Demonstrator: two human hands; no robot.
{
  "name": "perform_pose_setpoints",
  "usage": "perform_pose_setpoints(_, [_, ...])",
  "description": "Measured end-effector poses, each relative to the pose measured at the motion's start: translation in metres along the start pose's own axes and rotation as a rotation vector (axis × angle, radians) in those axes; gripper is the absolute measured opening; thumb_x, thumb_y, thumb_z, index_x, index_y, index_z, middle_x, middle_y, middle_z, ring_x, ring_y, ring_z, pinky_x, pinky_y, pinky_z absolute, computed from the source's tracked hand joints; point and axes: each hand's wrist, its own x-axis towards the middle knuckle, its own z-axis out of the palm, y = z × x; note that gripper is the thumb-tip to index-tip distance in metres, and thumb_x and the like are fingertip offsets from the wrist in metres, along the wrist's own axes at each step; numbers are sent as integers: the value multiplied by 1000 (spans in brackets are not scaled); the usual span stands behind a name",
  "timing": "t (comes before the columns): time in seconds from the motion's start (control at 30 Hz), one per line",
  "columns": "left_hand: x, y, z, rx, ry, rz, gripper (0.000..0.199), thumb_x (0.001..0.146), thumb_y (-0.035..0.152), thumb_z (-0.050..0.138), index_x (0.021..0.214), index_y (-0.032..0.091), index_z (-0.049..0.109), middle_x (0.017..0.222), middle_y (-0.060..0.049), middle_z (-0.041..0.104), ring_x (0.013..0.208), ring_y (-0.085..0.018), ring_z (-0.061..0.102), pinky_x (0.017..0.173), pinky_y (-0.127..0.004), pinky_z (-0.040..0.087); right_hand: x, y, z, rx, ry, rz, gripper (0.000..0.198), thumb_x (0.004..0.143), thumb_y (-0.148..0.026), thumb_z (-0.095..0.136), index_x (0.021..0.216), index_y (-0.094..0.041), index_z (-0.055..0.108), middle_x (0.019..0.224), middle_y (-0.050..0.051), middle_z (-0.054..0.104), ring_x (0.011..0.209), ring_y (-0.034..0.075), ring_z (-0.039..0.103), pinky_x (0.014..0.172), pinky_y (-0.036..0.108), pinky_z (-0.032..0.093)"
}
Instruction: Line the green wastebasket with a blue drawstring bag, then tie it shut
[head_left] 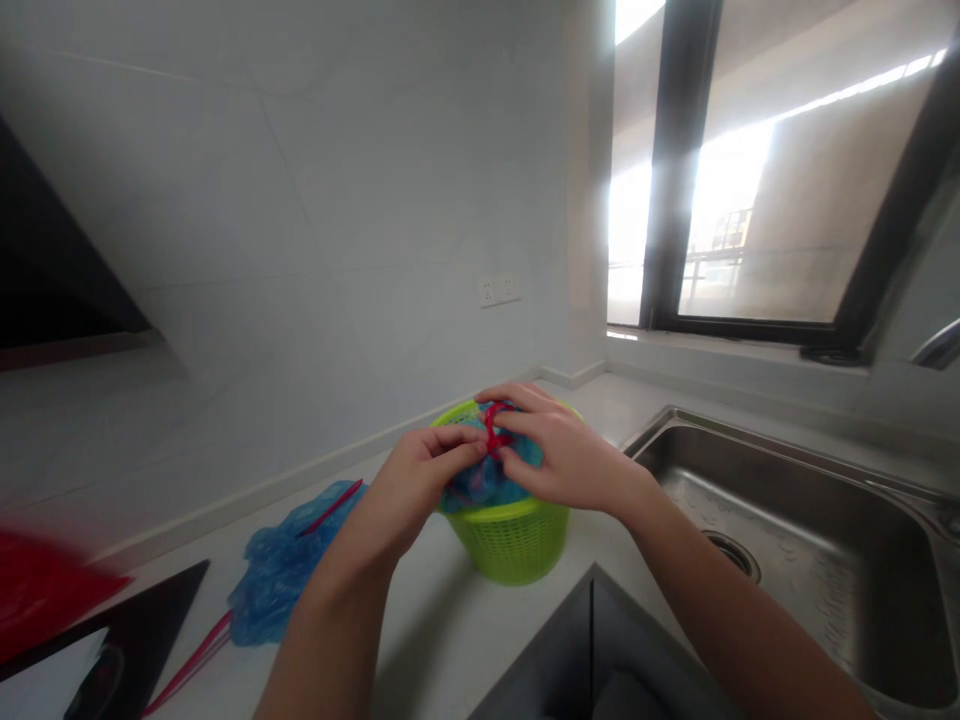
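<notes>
- Over the green basket [510,540] on the counter, I see my left hand [420,478] and right hand [562,455] pinching the red drawstring [493,428] of the blue bag [480,482].
- Knotting looks underway; next, I judge, calls for 1 firm pull.

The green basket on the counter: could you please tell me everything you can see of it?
The green basket is a small round bin of lime plastic with a fine mesh wall and a solid rim. It stands upright on the white counter, left of the steel sink. A blue bag with red drawstrings fills its mouth. The left hand and right hand pinch the bag and strings above it.
</notes>
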Motion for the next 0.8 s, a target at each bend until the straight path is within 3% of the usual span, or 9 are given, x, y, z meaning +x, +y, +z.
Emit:
perform_pose_setpoints(0.07, [0, 4, 0, -119, 19, -30, 20, 70, 30, 84, 80, 15, 77, 80, -8, 71, 69, -16, 62, 64, -24, 50, 0, 0, -1, 57, -32, 19, 11, 95, -21, 60, 98, -19, 70, 123, 9, 65, 118, 23, 56, 105, 39, 43])
perform_pose_setpoints(0.17, [1, 7, 0, -241, 76, -45, 28, 67, 32, 86, 85, 13, 78, 76, -9, 70, 66, -16, 62, 62, -24, 51, 3, 3, -3, 216, 24, 100, 21, 101, -26, 53, 89, -19, 68, 111, 7, 66, 107, 20, 60, 99, 36, 45])
perform_pose_setpoints(0.27, [6, 5, -2, -261, 185, -10, 34, 63, 33, 88, 88, 12, 77, 74, -9, 69, 60, -14, 59, 56, -21, 47, 5, 5, -10, 367, 99, 183, 29, 102, -28, 51, 78, -18, 63, 105, 6, 65, 98, 17, 61, 93, 33, 46])
perform_pose_setpoints(0.33, [12, 1, -8, -235, 285, 55, 37, 61, 30, 89, 90, 13, 76, 73, -7, 68, 60, -13, 57, 54, -19, 45, 3, 6, -18, 338, 102, 220, 29, 101, -28, 52, 76, -18, 63, 101, 5, 64, 96, 17, 60, 91, 32, 45])
perform_pose_setpoints(0.4, [20, -3, -18, -227, 379, 144, 38, 58, 26, 89, 90, 13, 74, 71, -5, 65, 59, -11, 55, 54, -16, 43, -1, 10, -29, 234, 17, 264, 27, 98, -30, 56, 77, -18, 66, 97, 5, 64, 93, 17, 60, 89, 32, 44])
perform_pose_setpoints(0.47, [28, -7, -33, -255, 446, 203, 36, 54, 20, 88, 86, 13, 72, 69, -2, 62, 58, -9, 53, 53, -14, 42, -9, 16, -43, 139, -151, 332, 28, 96, -36, 59, 76, -18, 67, 88, 4, 63, 83, 17, 58, 80, 31, 43])
perform_pose_setpoints(0.6, [38, -13, -70, -297, 508, 115, 30, 56, 7, 81, 81, 13, 66, 67, -1, 60, 57, -9, 55, 56, -14, 47, -29, 40, -70, -34, -415, 582, 40, 93, -46, 58, 65, -17, 61, 63, 0, 51, 59, 13, 43, 58, 30, 32])
perform_pose_setpoints(0.7, [41, -17, -91, -319, 578, 42, 23, 65, -1, 71, 80, 14, 62, 65, -1, 58, 55, -9, 53, 56, -14, 49, -40, 56, -81, -100, -477, 715, 42, 91, -45, 56, 59, -18, 52, 55, -3, 38, 54, 12, 31, 53, 30, 24])
perform_pose_setpoints(0.8, [41, -21, -101, -344, 545, -48, 18, 75, -4, 61, 80, 13, 59, 63, -3, 56, 52, -10, 53, 51, -15, 48, -41, 62, -83, -87, -433, 763, 40, 88, -41, 58, 56, -18, 49, 54, -3, 35, 54, 12, 28, 53, 31, 21])
